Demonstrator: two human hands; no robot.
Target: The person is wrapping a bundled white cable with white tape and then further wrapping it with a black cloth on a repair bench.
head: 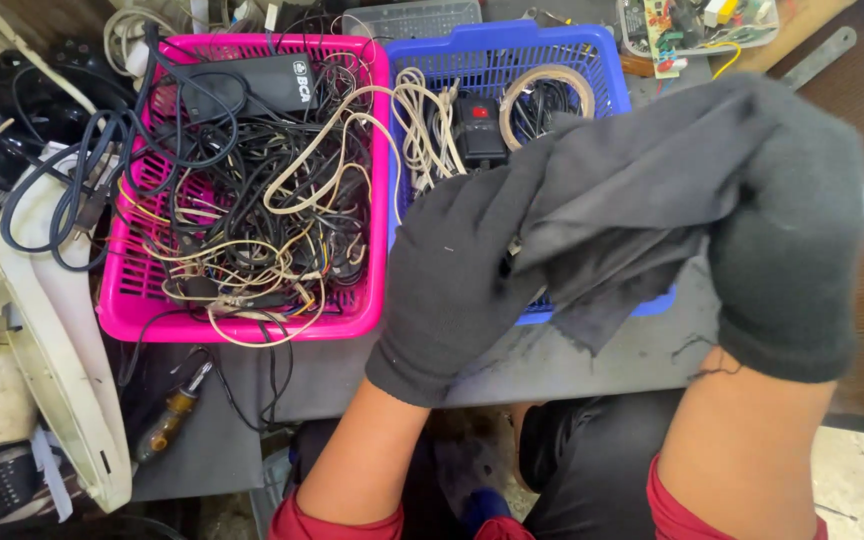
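Observation:
Both my hands wear dark grey knit gloves. My left hand and my right hand grip the two ends of a dark grey cloth stretched between them above the grey table. The cloth hangs over the front right part of a blue plastic basket that holds coiled pale cables and a black plug with a red button. Left of it stands a pink plastic basket full of tangled black and cream cables and a black power adapter.
A screwdriver with an amber handle lies at the table's front left. A cream plastic casing leans at the left edge among dark cables. A clear tray of circuit boards sits at the back right. My knees show below the table edge.

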